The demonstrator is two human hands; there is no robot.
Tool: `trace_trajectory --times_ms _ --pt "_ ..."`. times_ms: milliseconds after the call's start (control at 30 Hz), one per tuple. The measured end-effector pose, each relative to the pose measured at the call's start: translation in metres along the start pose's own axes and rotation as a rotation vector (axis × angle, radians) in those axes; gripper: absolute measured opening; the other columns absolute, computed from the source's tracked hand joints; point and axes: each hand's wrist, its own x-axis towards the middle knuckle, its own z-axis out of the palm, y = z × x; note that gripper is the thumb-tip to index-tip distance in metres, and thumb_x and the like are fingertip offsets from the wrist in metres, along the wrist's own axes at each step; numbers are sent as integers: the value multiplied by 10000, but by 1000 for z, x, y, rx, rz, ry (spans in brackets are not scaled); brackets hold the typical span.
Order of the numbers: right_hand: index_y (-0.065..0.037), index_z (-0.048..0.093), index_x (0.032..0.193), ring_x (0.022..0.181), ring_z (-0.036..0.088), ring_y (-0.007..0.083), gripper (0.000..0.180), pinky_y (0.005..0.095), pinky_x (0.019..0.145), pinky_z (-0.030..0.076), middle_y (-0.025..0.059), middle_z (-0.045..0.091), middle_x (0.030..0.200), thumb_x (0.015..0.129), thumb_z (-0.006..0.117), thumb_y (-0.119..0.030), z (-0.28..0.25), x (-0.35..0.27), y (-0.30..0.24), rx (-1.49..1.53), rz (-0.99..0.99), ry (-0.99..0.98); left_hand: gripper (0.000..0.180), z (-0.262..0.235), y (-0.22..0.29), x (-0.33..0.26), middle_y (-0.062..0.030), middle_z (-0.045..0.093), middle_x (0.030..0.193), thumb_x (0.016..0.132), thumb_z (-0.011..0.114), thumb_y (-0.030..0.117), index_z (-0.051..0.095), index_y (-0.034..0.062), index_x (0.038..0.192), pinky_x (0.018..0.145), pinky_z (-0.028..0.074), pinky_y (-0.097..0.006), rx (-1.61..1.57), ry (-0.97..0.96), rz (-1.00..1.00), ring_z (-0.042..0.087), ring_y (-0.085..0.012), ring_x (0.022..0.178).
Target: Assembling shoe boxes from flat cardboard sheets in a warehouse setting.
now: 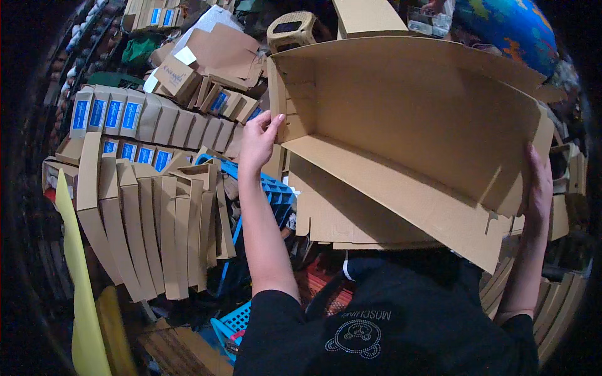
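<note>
Cardboard box is held end to end, apparently to steady its folds: left hand pinches one end panel; right hand braces the other, finger spread unclear.

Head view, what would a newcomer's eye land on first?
Probably the big open carton at upper middle, its left end gripped by the left hand, with the right hand against its right end. Next, perhaps the blue patterned bulge at top right and the yellow strip at lower left.

1 beige stool, dim light
</note>
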Motion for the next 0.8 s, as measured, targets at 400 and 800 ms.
trace_trajectory --times_ms 400,800 --pt "-4 600 1344 1254 548 183 479 326 1083 391 102 594 1345 994 623 -330 -4 4 4 -34 -28 28 287 -2 3 -25 -109 727 1069 1007 606 127 648 -66 1215 802 578 -303 -73 -18 -66 703 -161 917" --pt "14 560 1365 1264 553 180 478 324 1094 401 100 598 1347 1008 615 -299 -8 7 15 115 60 -86 245 4 15 -27 -68 741 905 976 661 147 696 -63 1097 736 534 -255 427 147 -15 678 -114 808"
